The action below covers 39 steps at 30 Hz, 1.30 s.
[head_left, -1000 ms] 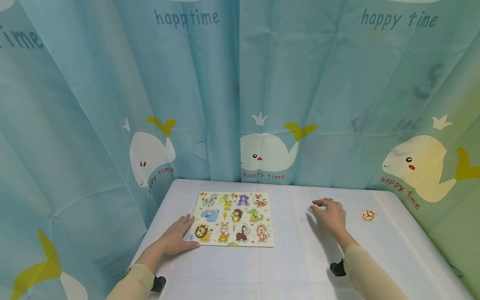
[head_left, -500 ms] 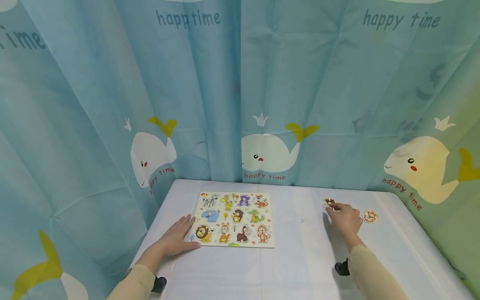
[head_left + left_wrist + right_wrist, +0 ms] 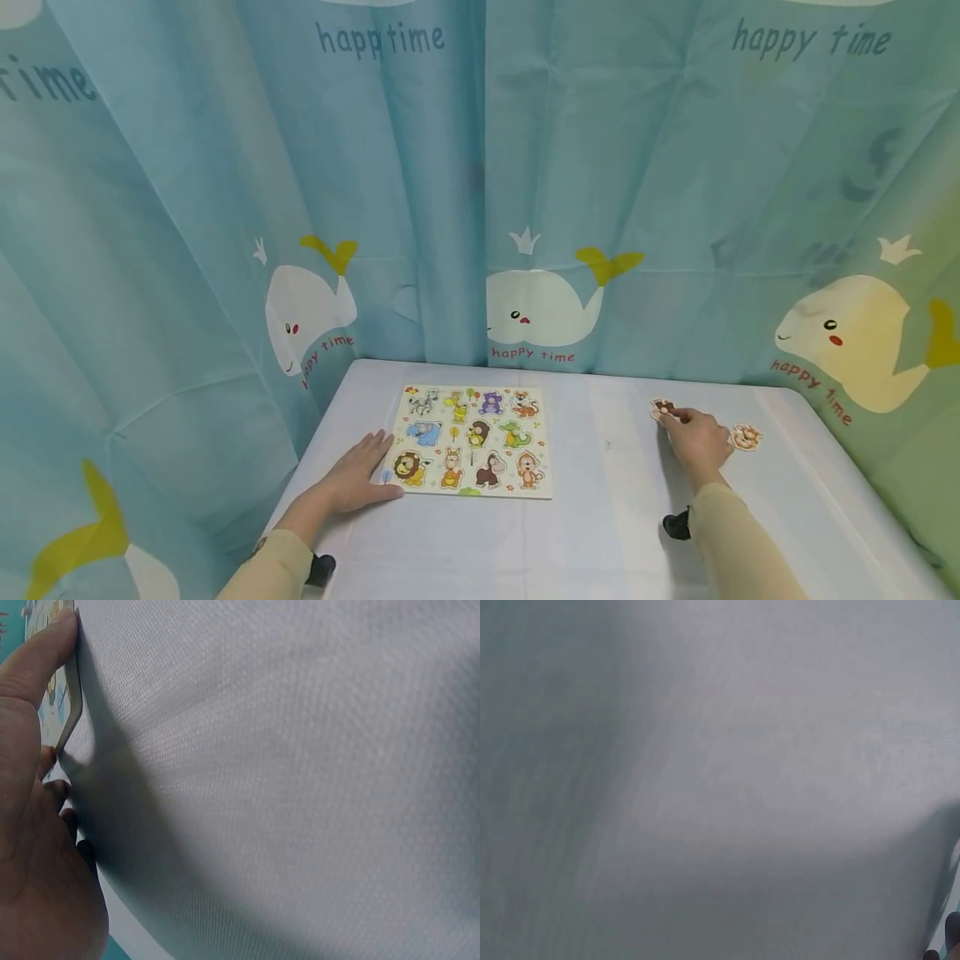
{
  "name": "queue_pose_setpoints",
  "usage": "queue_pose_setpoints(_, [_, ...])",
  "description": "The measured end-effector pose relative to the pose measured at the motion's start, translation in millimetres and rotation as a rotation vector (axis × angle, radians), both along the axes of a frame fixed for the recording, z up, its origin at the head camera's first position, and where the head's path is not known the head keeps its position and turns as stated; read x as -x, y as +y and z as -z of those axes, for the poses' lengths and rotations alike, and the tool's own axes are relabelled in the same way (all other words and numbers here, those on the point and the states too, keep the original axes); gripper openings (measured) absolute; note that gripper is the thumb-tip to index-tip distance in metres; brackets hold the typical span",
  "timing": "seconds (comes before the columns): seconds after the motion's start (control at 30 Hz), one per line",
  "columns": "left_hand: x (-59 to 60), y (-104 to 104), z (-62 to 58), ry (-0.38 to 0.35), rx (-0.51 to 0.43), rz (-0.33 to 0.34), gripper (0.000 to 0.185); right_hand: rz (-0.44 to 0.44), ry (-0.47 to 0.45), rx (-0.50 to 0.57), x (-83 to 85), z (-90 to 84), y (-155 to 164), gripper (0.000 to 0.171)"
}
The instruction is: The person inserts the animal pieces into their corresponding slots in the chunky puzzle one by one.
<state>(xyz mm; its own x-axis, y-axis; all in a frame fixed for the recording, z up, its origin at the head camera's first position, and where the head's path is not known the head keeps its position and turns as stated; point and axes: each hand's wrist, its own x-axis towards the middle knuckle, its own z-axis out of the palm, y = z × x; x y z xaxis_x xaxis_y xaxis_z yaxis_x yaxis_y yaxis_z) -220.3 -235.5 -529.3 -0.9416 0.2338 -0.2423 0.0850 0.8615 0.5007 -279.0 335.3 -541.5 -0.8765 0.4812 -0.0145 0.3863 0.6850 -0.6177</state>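
Observation:
An animal puzzle board (image 3: 537, 490) lies flat on the left part of the white table. My left hand (image 3: 354, 477) rests at its left edge, fingers extended and thumb (image 3: 46, 651) along the near corner. Far to the right, my right hand (image 3: 697, 442) pinches a brown animal puzzle piece (image 3: 660, 403) between thumb and fingertips, close over the table; the fingers hide part of it. An orange animal puzzle piece (image 3: 747, 437) lies just right of that hand, partly covered by it. In the right wrist view only dark fingertips (image 3: 952, 930) show at the lower right corner.
The white-covered table (image 3: 585, 533) has rounded far corners. A blue curtain (image 3: 420, 167) with whale prints hangs right behind it and along the left side. Small black devices (image 3: 677, 525) sit at both wrists.
My right hand has moved right from over the table onto the brown puzzle piece, and its fingertips have come together on it. The left hand has kept its place at the board.

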Motion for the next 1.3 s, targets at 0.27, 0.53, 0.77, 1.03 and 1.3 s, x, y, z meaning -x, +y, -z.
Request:
queue_pose_setpoints(0.27, [-1.2, 0, 1.1, 0.005, -0.005, 0.003, 0.104, 0.028, 0.006, 0.02, 5.0, 2.2, -2, 0.044])
queue_pose_setpoints(0.53, [-1.8, 0, 0.3, 0.0, -0.01, -0.002, 0.104, 0.049, -0.008, -0.018, 8.6, 4.5, -4, 0.041])
queue_pose_setpoints(0.77, [-0.4, -1, 1.4, -0.004, -0.002, 0.002, 0.104, 0.063, -0.031, -0.052, 11.8, 6.8, -6, 0.042])
queue_pose_setpoints(1.03, [0.9, 0, 0.9, -0.006, 0.001, -0.004, 0.104, 0.097, -0.045, -0.076, 14.8, 6.6, -10, 0.044])
queue_pose_setpoints(1.3, [2.2, -1, 2.5, -0.003, 0.008, 0.004, 0.104, 0.122, -0.02, -0.074, 18.1, 9.2, -11, 0.043])
